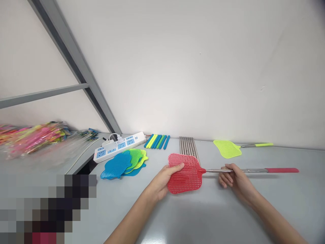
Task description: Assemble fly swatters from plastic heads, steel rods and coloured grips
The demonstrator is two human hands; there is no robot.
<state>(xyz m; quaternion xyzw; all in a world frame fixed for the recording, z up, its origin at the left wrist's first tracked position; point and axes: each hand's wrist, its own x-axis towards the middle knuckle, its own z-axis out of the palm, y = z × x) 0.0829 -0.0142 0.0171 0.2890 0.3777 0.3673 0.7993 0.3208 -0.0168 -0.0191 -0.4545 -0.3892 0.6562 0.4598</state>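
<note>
A red fly swatter [185,181] lies level above the grey table. My left hand [162,183] is closed on the left edge of its mesh head, thumb on top. From the head, a thin metal rod [213,170] runs right to a red grip [283,170]. My right hand [232,178] is closed about the middle of that rod, fingers curled below it. Behind the red head stands a row of several metal rods [186,144], partly hidden by it. At the back right, a yellow-green fly swatter [228,149] with its own rod and grip rests on the table.
Left of my hands lie stacked blue, green and yellow swatter heads [118,165]. Several blue, yellow and green grips [156,141] are lined up behind. A white power strip [119,146] with plugs sits near the table edge. Bagged colourful items [43,137] lie on the far-left surface.
</note>
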